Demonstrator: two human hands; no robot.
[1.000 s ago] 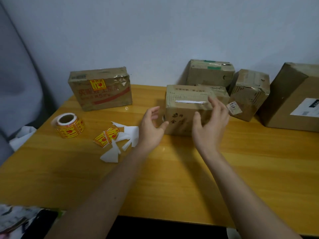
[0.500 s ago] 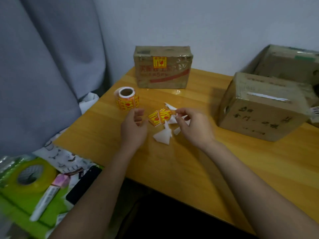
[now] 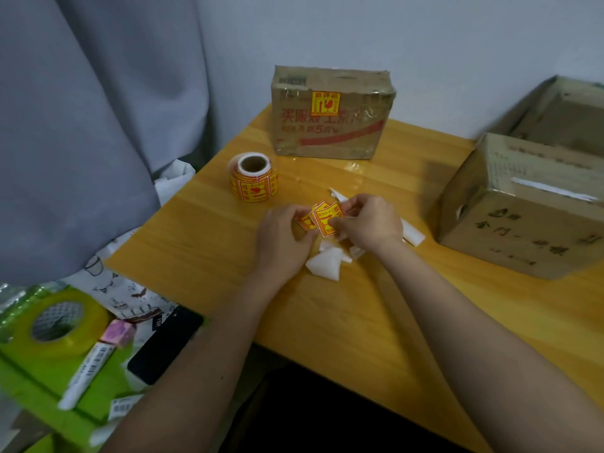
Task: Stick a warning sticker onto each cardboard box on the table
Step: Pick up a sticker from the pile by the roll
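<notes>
Both hands, left (image 3: 283, 238) and right (image 3: 371, 221), pinch the sticker strip (image 3: 324, 218) above the desk (image 3: 202, 237), roll (image 3: 253, 176) at 10 o'clock.

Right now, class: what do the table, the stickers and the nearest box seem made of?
Table: wood or wood-look laminate, glossy; grain lines and glare.
Stickers: printed paper, it seems; thin, yellow and red.
Box: brown cardboard, matt, creased.
</notes>
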